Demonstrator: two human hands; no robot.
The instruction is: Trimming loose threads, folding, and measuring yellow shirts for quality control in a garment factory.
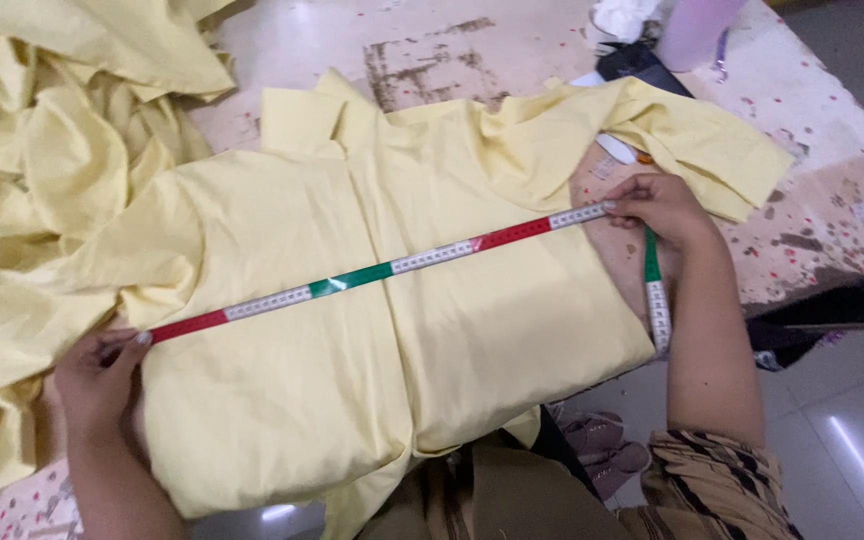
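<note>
Hands in view: two, both the person's own, one at each end of the tape.
Left hand [100, 378]: lower left of the frame, fingers closed, pinching the red end of the measuring tape [382, 268] down onto the cloth's left edge.
Right hand [660, 207]: right of centre, fingers curled shut on the tape at the cloth's right edge; the spare tape hangs down past the wrist.
Measuring tape: one, stretched taut in a slant from lower left to upper right, banded red, white and green.
Folded yellow garment [372, 360]: one, lying flat in the middle of the frame under the tape, its near edge hanging over the table edge.
Heap of yellow cloth [42, 150]: one loose pile, upper left, touching the folded garment.
Table [812, 150]: one, pale and paint-speckled, bare part at upper right.
Lilac bottle [697, 30]: one, top edge, right of centre.
Shoes [602, 450]: one pair, on the floor at the bottom, right of centre.
</note>
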